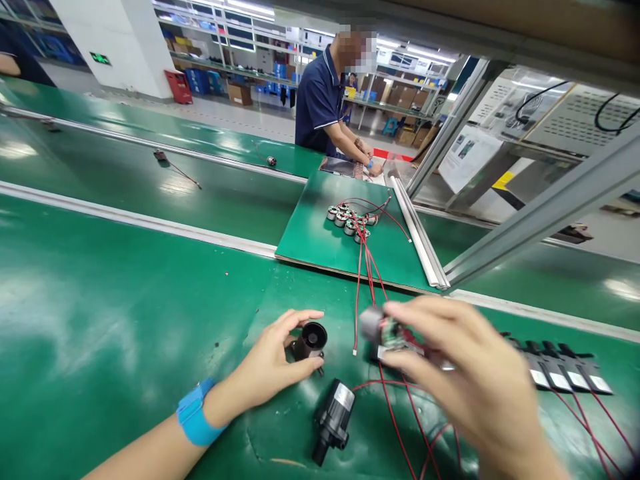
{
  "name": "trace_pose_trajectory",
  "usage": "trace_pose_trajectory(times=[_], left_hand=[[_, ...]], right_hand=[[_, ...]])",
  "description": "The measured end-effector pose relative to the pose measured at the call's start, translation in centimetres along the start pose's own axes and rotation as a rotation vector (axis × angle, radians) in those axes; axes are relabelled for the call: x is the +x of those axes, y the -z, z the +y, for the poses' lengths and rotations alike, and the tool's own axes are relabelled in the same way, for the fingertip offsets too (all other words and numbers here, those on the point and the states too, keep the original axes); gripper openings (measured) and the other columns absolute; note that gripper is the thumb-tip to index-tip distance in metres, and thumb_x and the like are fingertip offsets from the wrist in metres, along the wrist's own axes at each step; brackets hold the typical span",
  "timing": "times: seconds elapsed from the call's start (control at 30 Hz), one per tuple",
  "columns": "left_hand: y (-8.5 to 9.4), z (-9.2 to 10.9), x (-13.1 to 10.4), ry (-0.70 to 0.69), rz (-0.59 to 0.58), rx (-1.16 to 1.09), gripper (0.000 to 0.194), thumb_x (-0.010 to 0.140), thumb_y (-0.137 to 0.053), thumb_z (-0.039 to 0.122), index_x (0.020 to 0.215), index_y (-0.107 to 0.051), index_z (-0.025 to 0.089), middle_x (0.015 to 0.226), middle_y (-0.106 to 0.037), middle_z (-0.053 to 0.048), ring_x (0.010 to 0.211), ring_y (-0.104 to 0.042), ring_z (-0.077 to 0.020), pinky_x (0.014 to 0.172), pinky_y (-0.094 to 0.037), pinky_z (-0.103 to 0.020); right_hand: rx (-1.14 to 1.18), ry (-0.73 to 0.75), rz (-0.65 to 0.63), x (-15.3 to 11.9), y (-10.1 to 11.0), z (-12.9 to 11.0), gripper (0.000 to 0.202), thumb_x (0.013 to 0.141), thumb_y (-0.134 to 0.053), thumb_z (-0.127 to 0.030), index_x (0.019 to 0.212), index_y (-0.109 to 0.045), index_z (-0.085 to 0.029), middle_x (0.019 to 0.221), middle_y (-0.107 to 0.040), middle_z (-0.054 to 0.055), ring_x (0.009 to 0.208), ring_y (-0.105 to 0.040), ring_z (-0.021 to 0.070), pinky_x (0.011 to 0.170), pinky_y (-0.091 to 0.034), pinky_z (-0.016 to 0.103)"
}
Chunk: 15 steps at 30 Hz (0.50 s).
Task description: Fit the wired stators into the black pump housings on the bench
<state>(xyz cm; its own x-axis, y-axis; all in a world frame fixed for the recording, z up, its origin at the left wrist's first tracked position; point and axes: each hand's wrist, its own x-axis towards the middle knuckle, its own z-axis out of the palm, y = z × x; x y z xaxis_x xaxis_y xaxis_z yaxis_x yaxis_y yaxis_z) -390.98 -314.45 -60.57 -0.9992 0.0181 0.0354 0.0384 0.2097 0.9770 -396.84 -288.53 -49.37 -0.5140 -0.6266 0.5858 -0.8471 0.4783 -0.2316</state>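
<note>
Head view: a green tabletop (125, 300) is stretching across a factory line, where a co-worker (323, 100) is working at the far end. Nearer, the left hand (273, 363) is closing its grip on a black pump housing (310, 341), while the right hand (470, 380) is grasping a small motor (383, 330) trailing red wires (367, 267). Seating them cleanly would likely call for squaring both parts and keeping those leads clear.

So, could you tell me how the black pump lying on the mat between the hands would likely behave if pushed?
The black pump lies on its side and its body looks cylindrical, so it would probably roll a little. Its protruding nozzle should stop it early, more likely swinging it round. It looks like hard plastic, so probably stiff, and the smooth green mat may let it slide.
</note>
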Motion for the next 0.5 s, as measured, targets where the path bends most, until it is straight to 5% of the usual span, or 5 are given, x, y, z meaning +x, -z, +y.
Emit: trace_pose_trajectory(times=[0.27, 0.5], left_hand=[[-0.7, -0.2, -0.2, -0.136, -0.066, 0.124, 0.045, 0.078, -0.067, 0.013, 0.120, -0.056, 0.026, 0.111, -0.067, -0.002, 0.102, -0.065, -0.0208, 0.091, -0.052, -0.033], [-0.7, -0.6, -0.2, -0.183, -0.028, 0.215, 0.039, 0.082, -0.078, 0.039, 0.115, -0.060, 0.027, 0.105, -0.068, -0.002, 0.096, -0.066, -0.0213, 0.085, -0.052, -0.033]], right_hand=[[0.237, -0.021, -0.361, 1.0, -6.0, -0.6, 0.046, 0.093, -0.066, -0.043, 0.136, -0.058, -0.029, 0.112, -0.067, 0.005, 0.094, -0.068, 0.0168, 0.079, -0.059, 0.028], [0.201, -0.080, -0.360, 0.4, -7.6, -0.8, 0.046, 0.088, -0.068, -0.055, 0.126, -0.066, -0.028, 0.104, -0.072, 0.003, 0.092, -0.070, 0.0184, 0.081, -0.057, 0.029]])
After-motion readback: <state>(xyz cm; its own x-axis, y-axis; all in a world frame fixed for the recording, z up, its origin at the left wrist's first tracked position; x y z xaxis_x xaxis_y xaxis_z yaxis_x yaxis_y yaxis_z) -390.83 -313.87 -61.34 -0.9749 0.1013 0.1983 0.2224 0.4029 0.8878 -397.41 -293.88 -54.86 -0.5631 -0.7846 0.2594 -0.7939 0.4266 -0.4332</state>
